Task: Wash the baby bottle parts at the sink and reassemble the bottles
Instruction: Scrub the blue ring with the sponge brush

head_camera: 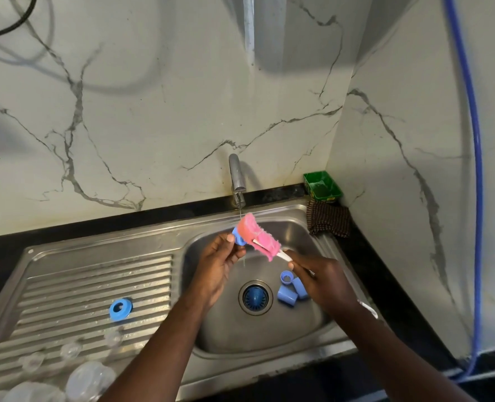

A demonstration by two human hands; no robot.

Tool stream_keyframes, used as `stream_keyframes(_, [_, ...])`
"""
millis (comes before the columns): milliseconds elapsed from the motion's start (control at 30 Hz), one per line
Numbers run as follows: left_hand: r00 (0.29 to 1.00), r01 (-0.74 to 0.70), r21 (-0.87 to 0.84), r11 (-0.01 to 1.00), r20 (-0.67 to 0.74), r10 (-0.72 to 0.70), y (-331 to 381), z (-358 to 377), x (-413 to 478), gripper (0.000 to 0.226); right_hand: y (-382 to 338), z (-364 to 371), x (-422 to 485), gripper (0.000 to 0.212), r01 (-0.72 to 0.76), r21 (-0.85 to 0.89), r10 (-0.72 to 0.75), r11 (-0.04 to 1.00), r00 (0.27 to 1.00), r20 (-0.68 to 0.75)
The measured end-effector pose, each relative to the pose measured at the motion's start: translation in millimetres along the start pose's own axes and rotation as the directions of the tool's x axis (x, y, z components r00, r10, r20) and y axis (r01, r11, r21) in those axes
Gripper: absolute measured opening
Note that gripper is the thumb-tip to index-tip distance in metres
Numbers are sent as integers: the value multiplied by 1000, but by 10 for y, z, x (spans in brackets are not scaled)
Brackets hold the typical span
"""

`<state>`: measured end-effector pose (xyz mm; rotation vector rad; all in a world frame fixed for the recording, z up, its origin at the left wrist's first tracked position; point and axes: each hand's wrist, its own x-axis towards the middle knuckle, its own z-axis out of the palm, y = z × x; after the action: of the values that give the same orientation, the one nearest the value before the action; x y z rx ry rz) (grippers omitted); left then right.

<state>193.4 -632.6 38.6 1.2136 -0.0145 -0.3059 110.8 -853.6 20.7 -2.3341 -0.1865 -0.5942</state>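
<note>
Evidently mid-scrub, with one blue ring (120,308) parked at nine o'clock of the drain (253,297), the left hand (214,268) pinched a blue part (238,237) at twelve, the pink sponge brush (259,236) lay against it, the loose caps (289,291) at three likely came next, and the right hand (324,282) gripped the brush's handle.

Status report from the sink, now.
Left hand pinches blue ring below tap. Right hand grips pink sponge brush, sponge on ring. Blue caps in basin; nothing blocking.
</note>
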Motion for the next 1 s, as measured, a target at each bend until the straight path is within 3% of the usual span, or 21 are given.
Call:
stream_keyframes(100, [999,-29,43,999,45,27,16,25,-20,19,37,43,-10,32,8,20,-8,1000,1000,14])
stream_keyframes(200, [997,-70,181,981,-1,71,-3,-62,7,15,109,21,10,33,-119,-10,119,993,992,-37])
stream_keyframes(333, [990,-141,373,917,42,135,-22,-159,43,17,65,-43,-26,38,-38,72,35,997,998,43])
stream_keyframes(500, [984,-177,436,883,58,169,-37,-172,67,22,124,-27,8,29,-81,-88,78,993,996,-36])
stream_keyframes(600, [984,-172,450,876,45,170,-49,-193,81,18,74,-14,-19,29,-14,-2,14,1000,999,36])
stream_keyframes(733, [995,-102,340,935,22,101,-77,-163,87,14,83,20,14,26,-122,-30,122,992,992,21])
stream_keyframes(833, [999,-42,192,980,13,40,-63,-134,81,17,27,10,5,28,-77,1,77,997,996,41])
stream_keyframes(1000, [999,28,-9,1000,-23,-28,-19,-83,58,23,44,17,7,28,-135,-3,135,991,990,33])
